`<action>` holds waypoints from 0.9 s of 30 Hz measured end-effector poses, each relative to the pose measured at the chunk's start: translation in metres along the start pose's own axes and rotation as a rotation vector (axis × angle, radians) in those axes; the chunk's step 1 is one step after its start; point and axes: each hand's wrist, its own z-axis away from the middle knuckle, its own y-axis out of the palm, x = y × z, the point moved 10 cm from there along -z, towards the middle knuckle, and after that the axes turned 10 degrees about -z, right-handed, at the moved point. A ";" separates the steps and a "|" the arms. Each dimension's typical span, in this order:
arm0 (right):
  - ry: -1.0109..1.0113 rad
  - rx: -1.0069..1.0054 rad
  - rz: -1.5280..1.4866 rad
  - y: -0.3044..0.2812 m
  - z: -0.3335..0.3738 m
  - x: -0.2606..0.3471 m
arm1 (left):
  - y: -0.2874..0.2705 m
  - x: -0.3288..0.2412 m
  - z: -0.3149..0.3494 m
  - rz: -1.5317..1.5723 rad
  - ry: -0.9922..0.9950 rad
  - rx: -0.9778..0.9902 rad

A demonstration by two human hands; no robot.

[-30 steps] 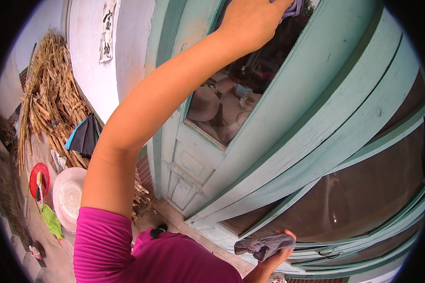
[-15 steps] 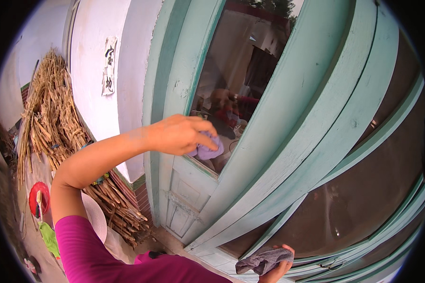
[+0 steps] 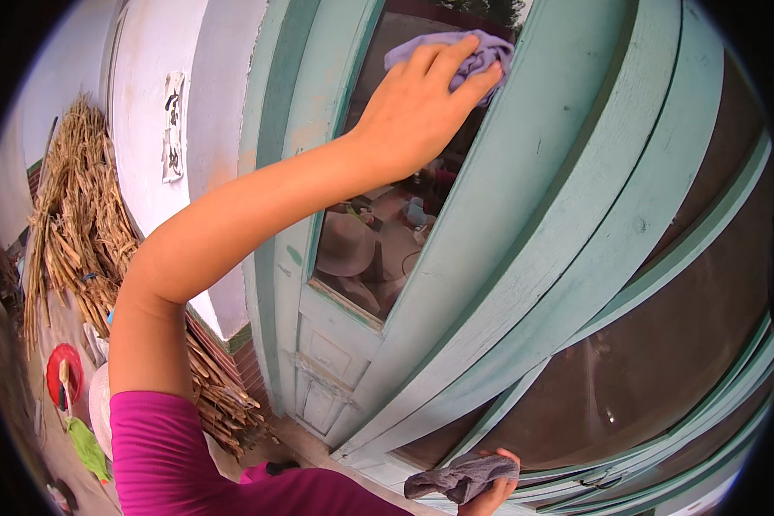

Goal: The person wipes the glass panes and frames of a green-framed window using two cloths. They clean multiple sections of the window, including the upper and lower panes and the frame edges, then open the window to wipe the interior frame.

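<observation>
Currently, at 12 o'clock, the left hand (image 3: pixel 421 112) is splayed over a crumpled purple cloth (image 3: pixel 492 52), fingers curled into its folds, at the upper part of a dark pane (image 3: pixel 389 228) in a green door (image 3: pixel 490 215). The purple cloth lies toward 1 o'clock from that hand; its longer spread runs roughly 9 to 3, a loose edge pointing to 9. How firmly it meets the glass cannot be told. The pane's long axis runs 1 to 7 o'clock, with most uncovered glass toward 7 from the left hand, the nearer one. Well apart, at 5 o'clock, the right hand (image 3: pixel 488 499) clutches a grey cloth (image 3: pixel 457 479) drooping toward 9; from there, the pane lies between 11 and 12.
</observation>
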 end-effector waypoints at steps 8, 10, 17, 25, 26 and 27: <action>0.004 0.027 -0.025 0.008 -0.014 0.008 | -0.052 -0.045 0.248 0.504 0.722 0.792; -0.003 -0.017 -0.012 0.004 -0.017 0.008 | -0.040 -0.010 0.135 0.480 0.508 0.483; -0.079 0.149 0.202 0.012 -0.017 -0.004 | -0.023 0.135 -0.151 -0.016 0.196 -0.195; -0.022 0.071 0.155 -0.004 -0.014 -0.011 | 0.015 0.054 -0.046 0.157 -0.103 -0.082; -0.017 0.051 0.171 -0.014 -0.014 -0.011 | 0.010 0.026 -0.005 0.165 -0.065 0.026; -0.013 0.038 0.186 -0.024 -0.017 -0.012 | 0.010 0.008 0.047 0.223 -0.039 0.155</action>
